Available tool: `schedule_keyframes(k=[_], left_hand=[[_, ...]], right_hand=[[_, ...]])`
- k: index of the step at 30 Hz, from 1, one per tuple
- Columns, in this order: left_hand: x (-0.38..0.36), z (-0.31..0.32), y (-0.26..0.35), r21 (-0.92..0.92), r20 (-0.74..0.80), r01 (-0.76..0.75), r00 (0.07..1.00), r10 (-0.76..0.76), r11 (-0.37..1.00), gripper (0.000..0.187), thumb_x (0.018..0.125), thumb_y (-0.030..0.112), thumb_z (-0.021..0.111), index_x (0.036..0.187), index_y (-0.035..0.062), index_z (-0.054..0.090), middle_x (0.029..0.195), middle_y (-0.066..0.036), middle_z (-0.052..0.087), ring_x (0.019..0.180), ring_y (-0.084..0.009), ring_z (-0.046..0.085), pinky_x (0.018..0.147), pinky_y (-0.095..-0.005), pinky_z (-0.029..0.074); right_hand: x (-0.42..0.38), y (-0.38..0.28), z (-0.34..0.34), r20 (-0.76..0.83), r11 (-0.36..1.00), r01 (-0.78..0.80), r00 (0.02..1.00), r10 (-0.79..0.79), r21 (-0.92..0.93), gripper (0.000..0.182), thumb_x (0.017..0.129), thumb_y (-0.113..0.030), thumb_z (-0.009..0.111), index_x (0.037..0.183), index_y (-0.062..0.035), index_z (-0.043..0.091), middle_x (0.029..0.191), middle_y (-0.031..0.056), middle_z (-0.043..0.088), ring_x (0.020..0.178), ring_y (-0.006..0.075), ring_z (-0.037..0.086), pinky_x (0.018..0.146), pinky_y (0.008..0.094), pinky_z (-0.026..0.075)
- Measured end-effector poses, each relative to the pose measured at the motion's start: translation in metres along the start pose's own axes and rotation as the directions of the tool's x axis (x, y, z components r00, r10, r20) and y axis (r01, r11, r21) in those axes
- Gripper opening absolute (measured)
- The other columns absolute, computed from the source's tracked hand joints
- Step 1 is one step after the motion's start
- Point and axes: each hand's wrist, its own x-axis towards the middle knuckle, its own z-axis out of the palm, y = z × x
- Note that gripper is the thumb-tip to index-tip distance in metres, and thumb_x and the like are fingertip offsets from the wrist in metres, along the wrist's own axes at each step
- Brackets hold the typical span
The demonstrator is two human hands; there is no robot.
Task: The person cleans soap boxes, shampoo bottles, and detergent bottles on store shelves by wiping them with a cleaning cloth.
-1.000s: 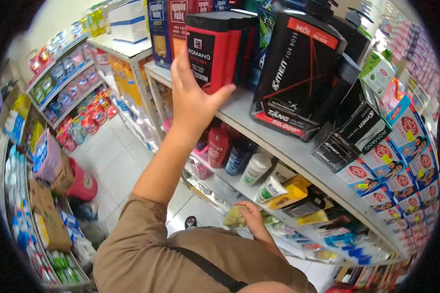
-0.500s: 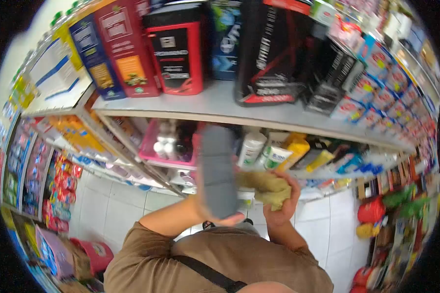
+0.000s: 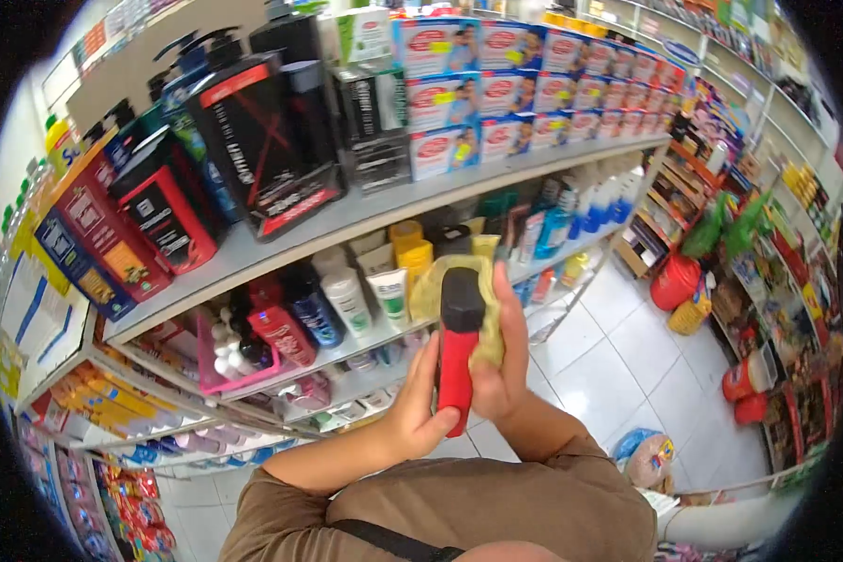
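My left hand (image 3: 420,412) grips the lower part of a red bottle with a black cap (image 3: 459,348), held upright in front of my chest. Pressed against the bottle's upper side is a yellowish cloth (image 3: 485,309), which my right hand (image 3: 498,361) holds wrapped around it. Both hands meet at the bottle, in front of the middle shelf (image 3: 365,339) of toiletries.
The top shelf (image 3: 347,220) carries black and red boxed men's products (image 3: 253,140) and stacked soap boxes (image 3: 525,84). Below stand bottles and tubes (image 3: 347,295). White tiled floor (image 3: 618,356) lies to the right, with red containers (image 3: 674,281) and crowded racks beyond.
The bottle came off the top shelf in my left hand and down to chest height. My right hand brought the cloth up against it. The view swung to the right.
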Motion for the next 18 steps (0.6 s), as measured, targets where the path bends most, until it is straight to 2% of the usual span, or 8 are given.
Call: schedule_keyframes(k=[4, 5, 6, 8, 12, 13, 15, 18], left_hand=[[0.026, 0.031, 0.012, -0.142, -0.03, -0.016, 0.999, 0.012, 0.99, 0.083, 0.089, 0.049, 0.036, 0.137, -0.0089, 0.0, 0.142, -0.023, 0.014, 0.133, -0.0298, 0.015, 0.107, -0.0376, 0.012], [0.026, 0.036, 0.0, -0.189, -0.065, 0.081, 0.993, -0.095, 0.979, 0.083, 0.089, 0.052, 0.032, 0.137, -0.0075, 0.0, 0.142, -0.021, 0.016, 0.132, -0.0279, 0.018, 0.107, -0.0369, 0.014], [0.038, 0.044, 0.023, -0.365, -0.109, 0.044, 0.99, -0.089, 0.93, 0.084, 0.088, 0.055, 0.032, 0.138, -0.0057, 0.001, 0.141, -0.02, 0.019, 0.131, -0.0278, 0.021, 0.106, -0.0368, 0.016], [0.045, 0.063, 0.027, -0.409, -0.139, -0.046, 0.99, -0.012, 0.911, 0.088, 0.086, 0.059, 0.035, 0.139, -0.0042, 0.003, 0.14, -0.02, 0.022, 0.129, -0.027, 0.025, 0.105, -0.037, 0.019], [0.023, 0.113, 0.018, -0.152, 0.136, -0.001, 0.99, 0.022, 0.988, 0.092, 0.083, 0.054, 0.047, 0.139, -0.004, 0.004, 0.138, -0.019, 0.024, 0.124, -0.0272, 0.032, 0.103, -0.0374, 0.024], [0.011, 0.128, 0.026, -0.289, 0.239, 0.162, 0.967, -0.093, 0.944, 0.09, 0.083, 0.05, 0.049, 0.139, -0.0036, 0.001, 0.138, -0.019, 0.023, 0.125, -0.0273, 0.03, 0.103, -0.0373, 0.022], [-0.003, 0.149, 0.035, -0.4, 0.354, 0.327, 0.917, -0.185, 0.856, 0.09, 0.084, 0.044, 0.051, 0.139, -0.0025, -0.003, 0.14, -0.019, 0.019, 0.127, -0.0269, 0.027, 0.104, -0.0369, 0.019], [-0.013, 0.172, 0.031, -0.42, 0.313, 0.288, 0.936, -0.161, 0.86, 0.091, 0.084, 0.04, 0.052, 0.139, -0.0002, -0.009, 0.143, -0.018, 0.013, 0.13, -0.0257, 0.022, 0.105, -0.036, 0.018]], right_hand=[[-0.013, -0.02, -0.032, 0.096, 0.972, 0.136, 0.988, -0.119, -0.189, 0.054, 0.082, -0.016, 0.053, 0.133, -0.0118, 0.036, 0.139, 0.0256, 0.025, 0.129, 0.0478, 0.019, 0.103, 0.0541, 0.018], [-0.028, -0.025, -0.034, 0.141, 0.97, 0.171, 0.979, -0.148, -0.173, 0.053, 0.081, -0.016, 0.054, 0.131, -0.011, 0.037, 0.139, 0.0254, 0.024, 0.128, 0.0483, 0.019, 0.103, 0.0545, 0.018], [-0.041, -0.03, -0.039, 0.189, 0.966, 0.207, 0.966, -0.177, -0.153, 0.052, 0.081, -0.015, 0.055, 0.129, -0.0103, 0.039, 0.139, 0.0252, 0.024, 0.128, 0.0488, 0.019, 0.103, 0.055, 0.018], [-0.054, -0.041, -0.057, 0.188, 0.96, 0.228, 0.962, -0.196, -0.164, 0.05, 0.081, -0.015, 0.055, 0.128, -0.0102, 0.04, 0.14, 0.0252, 0.023, 0.129, 0.0487, 0.018, 0.103, 0.0555, 0.017], [-0.044, -0.065, -0.112, 0.005, 0.915, 0.152, 0.987, -0.162, -0.374, 0.048, 0.081, -0.011, 0.053, 0.127, -0.0101, 0.041, 0.14, 0.0252, 0.023, 0.129, 0.0476, 0.017, 0.103, 0.0555, 0.015], [-0.04, -0.07, -0.13, -0.02, 0.888, 0.113, 0.99, -0.137, -0.447, 0.053, 0.085, -0.012, 0.049, 0.135, -0.0104, 0.032, 0.141, 0.0257, 0.018, 0.13, 0.0421, 0.02, 0.106, 0.0491, 0.013], [-0.044, -0.08, -0.151, -0.034, 0.891, 0.035, 0.998, -0.057, -0.452, 0.053, 0.083, -0.006, 0.045, 0.134, -0.0045, 0.031, 0.141, 0.0259, 0.021, 0.13, 0.0401, 0.021, 0.106, 0.0456, 0.015], [-0.066, -0.096, -0.157, -0.064, 0.913, -0.091, 0.995, 0.072, -0.398, 0.048, 0.081, -0.005, 0.049, 0.128, -0.0011, 0.039, 0.139, 0.0245, 0.026, 0.13, 0.0418, 0.021, 0.105, 0.0487, 0.014]])
